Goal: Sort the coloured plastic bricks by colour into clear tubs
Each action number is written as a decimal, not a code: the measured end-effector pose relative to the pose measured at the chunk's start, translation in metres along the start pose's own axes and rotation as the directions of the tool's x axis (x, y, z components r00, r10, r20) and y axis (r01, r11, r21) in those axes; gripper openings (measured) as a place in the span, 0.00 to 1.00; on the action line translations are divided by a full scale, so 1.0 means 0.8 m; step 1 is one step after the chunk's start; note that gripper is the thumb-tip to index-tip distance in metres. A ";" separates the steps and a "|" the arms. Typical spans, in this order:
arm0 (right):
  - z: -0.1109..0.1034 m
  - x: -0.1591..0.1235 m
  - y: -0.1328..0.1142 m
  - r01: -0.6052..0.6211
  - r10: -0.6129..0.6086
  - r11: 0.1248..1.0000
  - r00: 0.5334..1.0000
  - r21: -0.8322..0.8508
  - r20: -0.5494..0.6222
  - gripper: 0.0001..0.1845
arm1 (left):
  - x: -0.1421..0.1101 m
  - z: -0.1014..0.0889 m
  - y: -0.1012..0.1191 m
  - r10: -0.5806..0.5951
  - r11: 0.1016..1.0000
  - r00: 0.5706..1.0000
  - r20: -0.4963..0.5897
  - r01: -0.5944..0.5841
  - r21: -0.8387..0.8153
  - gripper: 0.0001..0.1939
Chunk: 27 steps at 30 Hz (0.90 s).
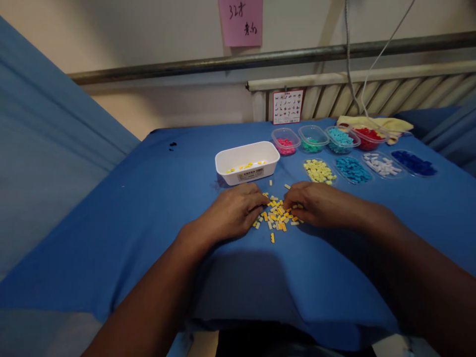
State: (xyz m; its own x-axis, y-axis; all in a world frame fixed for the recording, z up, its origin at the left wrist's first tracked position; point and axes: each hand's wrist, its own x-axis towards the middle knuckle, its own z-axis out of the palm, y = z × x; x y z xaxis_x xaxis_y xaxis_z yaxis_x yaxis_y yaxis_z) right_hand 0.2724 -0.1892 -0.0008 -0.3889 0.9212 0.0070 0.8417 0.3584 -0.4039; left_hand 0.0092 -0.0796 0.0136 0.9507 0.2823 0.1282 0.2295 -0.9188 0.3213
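A small heap of yellow and pale bricks (277, 213) lies on the blue tablecloth (148, 208) in front of me. My left hand (232, 210) rests palm down at the heap's left edge, its fingers curled onto the bricks. My right hand (316, 201) sits at the heap's right edge, its fingers bent and pinched down among the pieces. What either hand holds is hidden under the fingers. Just behind the heap stands a white rectangular tub (247, 162) with a few yellow bricks inside.
Clear round tubs of pink (285, 141), green (313, 139), light blue (340, 139) and red (368, 138) bricks stand at the back right. Lids with pale yellow (319, 171), blue (353, 169), white (383, 164) and dark blue (413, 162) bricks lie before them. A radiator and rail run behind.
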 end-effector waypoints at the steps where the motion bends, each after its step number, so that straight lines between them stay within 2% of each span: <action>1: 0.000 0.000 0.000 -0.002 0.001 1.000 1.000 0.006 0.003 0.12 | -0.001 -0.003 0.003 0.016 0.999 1.000 0.026 -0.015 -0.031 0.13; 6: 0.002 0.003 0.001 0.035 -0.034 0.999 0.999 0.015 -0.013 0.11 | 0.000 -0.004 0.009 0.050 0.997 0.993 0.104 -0.044 -0.056 0.14; 11: 0.001 0.004 -0.001 0.043 -0.043 0.999 0.999 -0.014 -0.014 0.12 | 0.003 0.003 0.003 0.044 0.999 0.991 0.124 -0.039 -0.036 0.09; 17: -0.007 0.000 -0.008 0.064 -0.064 0.998 0.998 0.014 0.012 0.13 | 0.002 -0.003 0.004 -0.001 1.000 0.992 0.129 0.004 -0.025 0.07; 22: -0.008 -0.001 -0.014 0.135 -0.135 0.989 0.991 0.057 -0.004 0.13 | 0.000 -0.012 0.001 -0.099 0.995 0.993 0.063 0.098 0.025 0.09; 25: -0.008 -0.001 -0.016 0.156 -0.158 0.986 0.987 0.064 0.018 0.13 | -0.002 -0.014 -0.003 -0.091 0.995 0.996 0.012 0.091 0.043 0.11; 27: -0.008 -0.001 -0.017 0.158 -0.160 0.985 0.987 0.065 0.031 0.12 | -0.003 -0.014 -0.004 -0.063 0.998 0.998 0.022 0.062 0.032 0.12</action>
State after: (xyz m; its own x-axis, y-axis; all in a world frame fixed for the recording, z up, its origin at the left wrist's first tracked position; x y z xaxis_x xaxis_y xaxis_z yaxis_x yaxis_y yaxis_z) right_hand 0.2638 -0.1935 0.0104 -0.5302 0.8467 0.0431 0.7435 0.4888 -0.4563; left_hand 0.0039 -0.0744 0.0229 0.9388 0.3332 0.0869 0.2946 -0.9079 0.2982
